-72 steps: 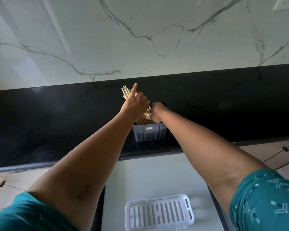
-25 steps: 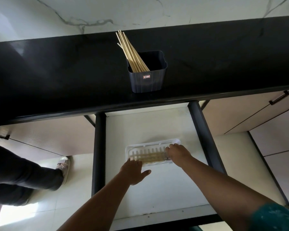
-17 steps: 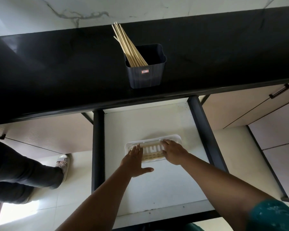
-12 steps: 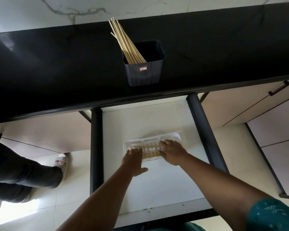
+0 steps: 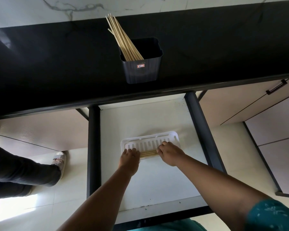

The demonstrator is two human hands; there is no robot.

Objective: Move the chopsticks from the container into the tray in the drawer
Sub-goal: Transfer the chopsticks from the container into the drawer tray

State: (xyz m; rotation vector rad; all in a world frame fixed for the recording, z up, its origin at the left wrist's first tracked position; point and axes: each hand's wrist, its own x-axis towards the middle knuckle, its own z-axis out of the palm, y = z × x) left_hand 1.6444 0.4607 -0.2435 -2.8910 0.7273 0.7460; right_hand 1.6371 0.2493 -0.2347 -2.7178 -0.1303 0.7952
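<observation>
A dark grey container (image 5: 141,70) stands on the black counter with several wooden chopsticks (image 5: 122,40) leaning out to the back left. Below it, a white slotted tray (image 5: 150,138) lies in the open drawer (image 5: 157,184). A small bundle of chopsticks (image 5: 148,154) lies lengthwise along the tray's near side. My left hand (image 5: 129,158) covers the bundle's left end with fingers curled down. My right hand (image 5: 169,153) is curled over its right end. Both ends are hidden under my fingers.
The drawer's dark side rails (image 5: 93,147) run on either side of its white floor. Another person's leg and sandalled foot (image 5: 59,160) stand on the tiled floor at the left. Closed cabinet fronts with a dark handle (image 5: 276,87) are at the right.
Both hands left the container with some chopsticks and came down to the tray. In the last second the left hand closed in from beside the tray onto the bundle's left end.
</observation>
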